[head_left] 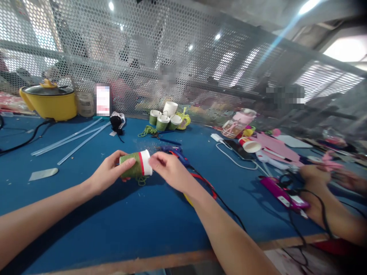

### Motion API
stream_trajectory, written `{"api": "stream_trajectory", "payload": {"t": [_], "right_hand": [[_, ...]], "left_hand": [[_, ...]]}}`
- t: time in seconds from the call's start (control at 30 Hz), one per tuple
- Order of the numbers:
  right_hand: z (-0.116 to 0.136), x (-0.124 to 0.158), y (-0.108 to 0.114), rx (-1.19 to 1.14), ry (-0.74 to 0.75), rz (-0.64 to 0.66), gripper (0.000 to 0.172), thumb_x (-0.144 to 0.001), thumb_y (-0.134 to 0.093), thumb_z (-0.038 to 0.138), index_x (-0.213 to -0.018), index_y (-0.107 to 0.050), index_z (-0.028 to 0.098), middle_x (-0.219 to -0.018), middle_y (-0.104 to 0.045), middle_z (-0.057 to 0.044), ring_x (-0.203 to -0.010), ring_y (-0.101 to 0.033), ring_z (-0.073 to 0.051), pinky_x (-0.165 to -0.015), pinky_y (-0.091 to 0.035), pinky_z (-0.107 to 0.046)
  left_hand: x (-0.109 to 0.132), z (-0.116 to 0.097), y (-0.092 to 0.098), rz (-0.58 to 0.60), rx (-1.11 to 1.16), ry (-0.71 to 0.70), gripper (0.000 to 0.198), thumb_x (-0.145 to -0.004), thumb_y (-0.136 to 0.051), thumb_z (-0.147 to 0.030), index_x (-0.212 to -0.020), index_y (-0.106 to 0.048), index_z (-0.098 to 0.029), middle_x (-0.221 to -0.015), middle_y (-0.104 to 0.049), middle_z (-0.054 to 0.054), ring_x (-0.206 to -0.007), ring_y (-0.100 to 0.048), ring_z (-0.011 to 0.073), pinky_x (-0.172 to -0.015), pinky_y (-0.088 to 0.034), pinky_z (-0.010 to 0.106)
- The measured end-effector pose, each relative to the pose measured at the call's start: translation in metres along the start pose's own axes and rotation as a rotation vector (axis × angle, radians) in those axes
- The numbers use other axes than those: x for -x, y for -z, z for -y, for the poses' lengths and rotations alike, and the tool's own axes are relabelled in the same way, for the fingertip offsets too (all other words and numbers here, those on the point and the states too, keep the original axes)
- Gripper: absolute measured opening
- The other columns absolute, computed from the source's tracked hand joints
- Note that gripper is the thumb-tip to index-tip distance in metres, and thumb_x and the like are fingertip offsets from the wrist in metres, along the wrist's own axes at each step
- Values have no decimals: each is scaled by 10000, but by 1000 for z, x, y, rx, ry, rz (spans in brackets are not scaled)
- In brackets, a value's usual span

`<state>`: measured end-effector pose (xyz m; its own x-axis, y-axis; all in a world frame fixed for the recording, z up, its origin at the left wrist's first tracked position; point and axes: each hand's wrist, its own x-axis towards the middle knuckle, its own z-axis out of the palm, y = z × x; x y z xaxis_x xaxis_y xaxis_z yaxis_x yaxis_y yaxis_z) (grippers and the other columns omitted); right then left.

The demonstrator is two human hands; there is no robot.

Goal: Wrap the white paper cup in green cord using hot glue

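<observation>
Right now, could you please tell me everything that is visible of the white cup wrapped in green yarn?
The white cup wrapped in green yarn, apparently paper, is held on its side above the blue tabletop. Close turns of yarn cover much of its wall; a narrow red band separates them from the bare white end. The left hand grips the yarn-covered part. The right hand has its fingers at the white end; contact is unclear. Loose green yarn shows below; the inside is hidden.
</observation>
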<state>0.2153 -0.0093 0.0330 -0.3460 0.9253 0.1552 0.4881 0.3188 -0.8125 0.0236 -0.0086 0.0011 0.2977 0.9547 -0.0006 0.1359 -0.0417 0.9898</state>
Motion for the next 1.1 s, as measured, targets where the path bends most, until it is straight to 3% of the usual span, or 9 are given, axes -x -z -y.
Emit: {"api": "stream_trajectory", "payload": {"t": [0.1, 0.33, 0.5, 0.6, 0.77, 0.9, 1.03, 1.1], "right_hand": [[7, 6, -7, -21, -14, 110, 276, -703, -678, 321, -917, -628, 155, -798, -648, -26, -690, -568, -152, -606, -447, -263], [1, 4, -20, -202, -116, 78, 239, -729, -624, 290, -901, -636, 124, -771, -659, -40, -667, -588, -157, -616, -459, -284], [0, 4, -20, -235, -134, 92, 330, -688, -667, 339, -936, -631, 126, -800, -665, -47, -702, -594, -171, -646, -457, -297], [-2, 3, -21, -246, -139, 78, 288, -699, -653, 317, -919, -633, 132, -799, -662, -41, -706, -591, -168, -655, -453, -296], [-10, 2, -18, -251, -111, 69, 274, -704, -653, 318, -916, -632, 146, -815, -658, -34, -740, -589, -171, -689, -445, -308], [-15, 1, -14, -316, -107, 147, 320, -700, -664, 312, -981, -628, 163, -852, -664, -33, -799, -596, -184, -725, -451, -320], [-16, 1, -15, -325, -117, 122, 284, -714, -650, 331, -943, -650, 162, -810, -672, -28, -790, -604, -190, -732, -456, -329], [-14, 1, -15, -314, -106, 113, 285, -711, -650, 312, -951, -649, 158, -824, -675, -31, -796, -607, -193, -747, -454, -337]], "left_hand": [[-1, 1, 0, 9, 70, 39, 451, -784, -526, -554, -926, -479, -129, -687, -578, 9, -547, -566, 132, -493, -463, 250], [0, 2, -1, 39, 3, 28, 484, -768, -534, -561, -973, -507, -123, -693, -596, 16, -548, -569, 136, -501, -471, 258], [0, 3, 0, 26, -43, -43, 480, -753, -565, -535, -998, -507, -126, -708, -581, 2, -556, -553, 126, -509, -460, 249], [-1, 6, -1, 27, -49, -69, 478, -759, -563, -519, -1028, -496, -130, -732, -565, -1, -582, -549, 130, -527, -465, 258], [-3, 10, -1, 92, 2, -194, 447, -768, -584, -417, -1099, -457, -145, -880, -574, 28, -755, -579, 164, -676, -495, 303], [-3, 12, 0, 51, -78, -262, 478, -750, -614, -370, -1140, -438, -158, -969, -569, 55, -856, -581, 202, -775, -493, 364], [-3, 14, 1, 6, -206, -323, 484, -720, -646, -333, -1137, -447, -187, -1064, -554, 74, -918, -574, 230, -827, -477, 411], [-3, 14, 2, 29, -154, -311, 517, -699, -666, -317, -1143, -431, -194, -1083, -541, 73, -929, -573, 230, -837, -472, 412]]}}
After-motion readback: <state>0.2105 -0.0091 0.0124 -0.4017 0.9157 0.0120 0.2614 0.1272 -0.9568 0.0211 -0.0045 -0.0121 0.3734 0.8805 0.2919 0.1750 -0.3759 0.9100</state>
